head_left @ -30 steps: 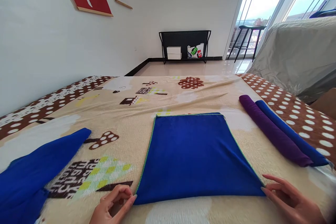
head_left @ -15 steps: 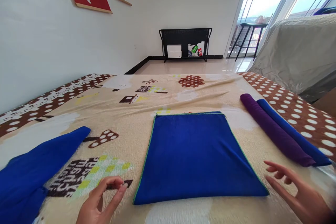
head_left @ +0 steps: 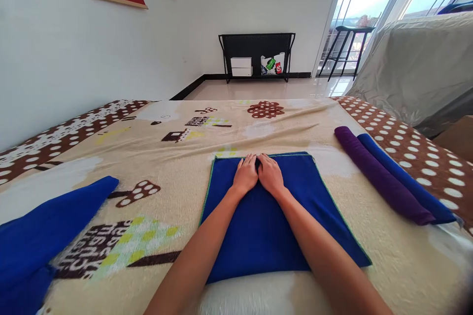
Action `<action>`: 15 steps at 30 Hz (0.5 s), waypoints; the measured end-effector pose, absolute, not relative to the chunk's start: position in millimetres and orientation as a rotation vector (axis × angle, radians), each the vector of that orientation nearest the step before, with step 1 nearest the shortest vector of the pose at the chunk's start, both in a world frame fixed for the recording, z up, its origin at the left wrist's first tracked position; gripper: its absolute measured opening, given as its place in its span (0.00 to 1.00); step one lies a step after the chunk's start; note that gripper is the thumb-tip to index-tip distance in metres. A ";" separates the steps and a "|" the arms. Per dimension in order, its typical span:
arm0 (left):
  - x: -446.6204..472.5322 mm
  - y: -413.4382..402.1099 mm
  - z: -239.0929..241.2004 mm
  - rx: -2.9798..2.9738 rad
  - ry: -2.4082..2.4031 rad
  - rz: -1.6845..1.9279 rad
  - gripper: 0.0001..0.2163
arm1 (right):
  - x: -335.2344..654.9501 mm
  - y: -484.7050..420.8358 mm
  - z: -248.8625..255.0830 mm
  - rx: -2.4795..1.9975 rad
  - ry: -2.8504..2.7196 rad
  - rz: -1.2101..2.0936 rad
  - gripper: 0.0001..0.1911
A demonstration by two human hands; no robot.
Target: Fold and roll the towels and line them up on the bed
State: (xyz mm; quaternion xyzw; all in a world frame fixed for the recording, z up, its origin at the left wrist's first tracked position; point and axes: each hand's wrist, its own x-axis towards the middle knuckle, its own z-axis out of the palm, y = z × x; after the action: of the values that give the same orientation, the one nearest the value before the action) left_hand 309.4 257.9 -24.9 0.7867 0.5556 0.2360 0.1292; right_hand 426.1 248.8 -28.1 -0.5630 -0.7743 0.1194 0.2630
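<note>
A blue cloth (head_left: 258, 241) with green stitched edging lies flat in a folded square in front of me. Near its far edge, my left hand (head_left: 247, 173) rests palm down with its fingers stretched forward. Right beside it, my right hand (head_left: 269, 172) lies flat on the same cloth, fingers also stretched out. The two hands nearly touch at the thumbs. Both forearms reach across the cloth and cover parts of it.
A crumpled blue cloth (head_left: 55, 226) lies at the left. To the right are a rolled purple cloth (head_left: 380, 174) and a rolled blue cloth (head_left: 406, 177), side by side. Everything lies on a patterned beige blanket (head_left: 177, 162). A black rack (head_left: 258, 49) stands against the far wall.
Both hands have moved from either side of the blue cloth inward and forward onto its far part. They now lie flat side by side. The view has shifted slightly.
</note>
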 end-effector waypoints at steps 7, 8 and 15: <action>267.9 257.9 -53.7 2.382 1.654 0.623 0.22 | 461.6 255.0 -51.0 -1.313 -2.220 0.292 0.23; 259.6 259.1 -53.7 2.388 1.665 0.610 0.22 | 475.7 259.1 -53.2 -1.322 -2.220 0.291 0.23; 190.9 270.4 -55.5 2.296 1.825 0.635 0.21 | 606.7 272.5 -73.2 -1.513 -2.073 0.281 0.25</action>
State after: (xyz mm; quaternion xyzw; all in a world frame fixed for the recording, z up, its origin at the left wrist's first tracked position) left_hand 190.9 270.4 -55.5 0.7632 0.6066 0.2110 0.0700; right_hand 606.7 272.5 -73.2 -0.5632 -0.7718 0.1045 0.2762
